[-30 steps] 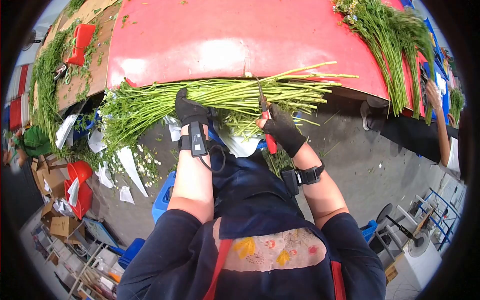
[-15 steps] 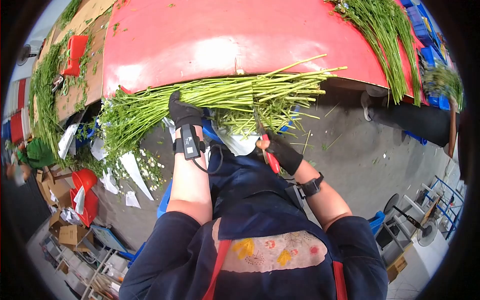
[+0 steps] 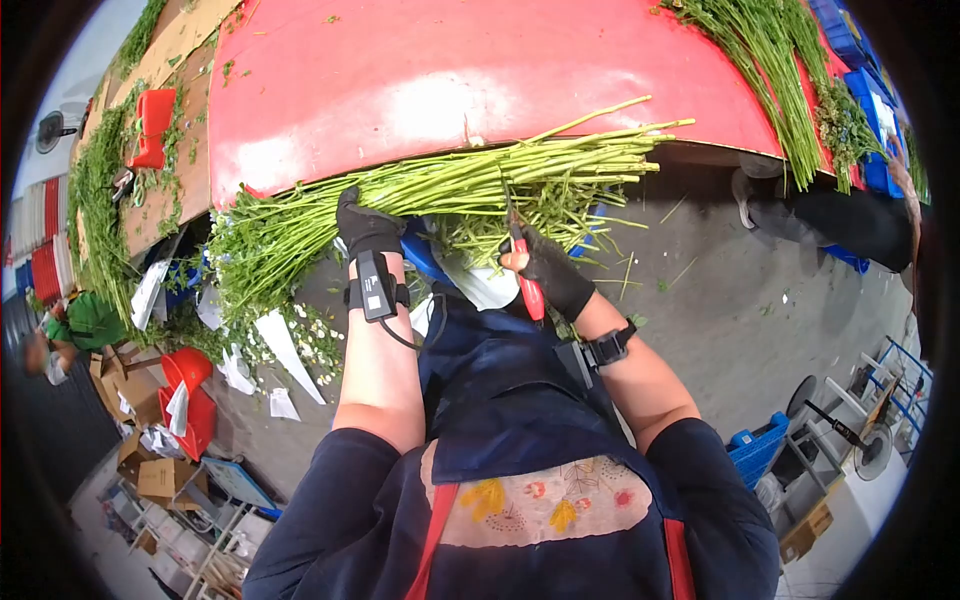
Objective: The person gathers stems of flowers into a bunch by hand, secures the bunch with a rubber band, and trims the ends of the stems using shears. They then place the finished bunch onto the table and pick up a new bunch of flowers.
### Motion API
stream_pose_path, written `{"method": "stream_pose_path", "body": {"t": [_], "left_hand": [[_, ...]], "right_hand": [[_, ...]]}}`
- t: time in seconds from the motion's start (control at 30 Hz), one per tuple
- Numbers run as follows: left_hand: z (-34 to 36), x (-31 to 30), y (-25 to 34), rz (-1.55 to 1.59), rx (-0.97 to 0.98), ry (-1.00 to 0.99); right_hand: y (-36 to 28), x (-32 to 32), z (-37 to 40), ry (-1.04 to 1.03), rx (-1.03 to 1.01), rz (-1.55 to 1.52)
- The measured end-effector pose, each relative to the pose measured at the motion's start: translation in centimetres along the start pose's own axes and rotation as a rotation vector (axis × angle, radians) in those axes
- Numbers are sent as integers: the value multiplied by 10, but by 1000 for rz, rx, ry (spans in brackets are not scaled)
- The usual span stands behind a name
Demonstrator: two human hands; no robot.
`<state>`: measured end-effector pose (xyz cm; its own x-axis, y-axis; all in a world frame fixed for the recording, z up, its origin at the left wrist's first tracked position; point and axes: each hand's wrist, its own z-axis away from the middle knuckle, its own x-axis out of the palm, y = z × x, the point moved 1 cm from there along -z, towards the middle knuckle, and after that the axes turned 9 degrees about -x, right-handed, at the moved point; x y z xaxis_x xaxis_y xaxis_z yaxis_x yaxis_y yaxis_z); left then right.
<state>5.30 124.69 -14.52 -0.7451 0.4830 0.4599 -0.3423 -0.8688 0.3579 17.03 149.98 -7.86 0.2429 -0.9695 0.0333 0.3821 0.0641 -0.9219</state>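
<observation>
My left hand (image 3: 366, 228), in a black glove, grips a thick bunch of green flower stems (image 3: 440, 185) lying sideways along the table's near edge. Its leafy, flowering end is on the left and its bare stem ends are on the right. My right hand (image 3: 548, 274), also gloved, is wrapped around red-handled pruning shears (image 3: 527, 280). The blades point away from me and reach the underside of the bunch near its middle. Whether they are apart is too small to tell. Beneath the bunch, a blue bin (image 3: 425, 252) holds cut stems and leaves (image 3: 560, 212).
A red-topped table (image 3: 350, 80) spans the far side, with more long stems (image 3: 745, 75) at its right. A red container (image 3: 153, 128) stands among greenery at left. Cardboard boxes (image 3: 168, 478) and a red bin (image 3: 190, 405) are lower left. Another person's dark-clothed leg (image 3: 850, 225) is at right.
My right hand has moved the shears slightly up and left, so the blades reach further into the bunch. My left hand keeps its grip. The view has shifted a little.
</observation>
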Motion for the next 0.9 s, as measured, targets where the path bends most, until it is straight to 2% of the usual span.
{"method": "stream_pose_path", "body": {"t": [0.13, 0.23, 0.27, 0.37, 0.47, 0.57, 0.67, 0.8, 0.9], "left_hand": [[1, 2, 0, -48, -39, -15], [-1, 1, 0, -68, -10, -33], [-4, -1, 1, -48, -23, -34], [-5, -3, 3, -79, 2, -27], [5, -1, 1, -49, -27, 1], [-6, -7, 1, -23, -37, -29], [-10, -8, 0, -41, -41, -80], [-7, -5, 2, -93, -28, -70], [-1, 1, 1, -115, -25, -30]], "right_hand": [[26, 4, -10, 94, -47, -267], [20, 5, -6, 164, -87, -65], [25, 6, -5, 155, -37, -151], [29, 6, -7, 96, 56, -55], [18, 8, 1, 112, 148, -228], [42, 7, -10, 95, 79, 31], [42, 13, -20, 146, 166, 25], [13, 16, -1, 257, 242, -336], [35, 11, 20, 170, 23, 196]]}}
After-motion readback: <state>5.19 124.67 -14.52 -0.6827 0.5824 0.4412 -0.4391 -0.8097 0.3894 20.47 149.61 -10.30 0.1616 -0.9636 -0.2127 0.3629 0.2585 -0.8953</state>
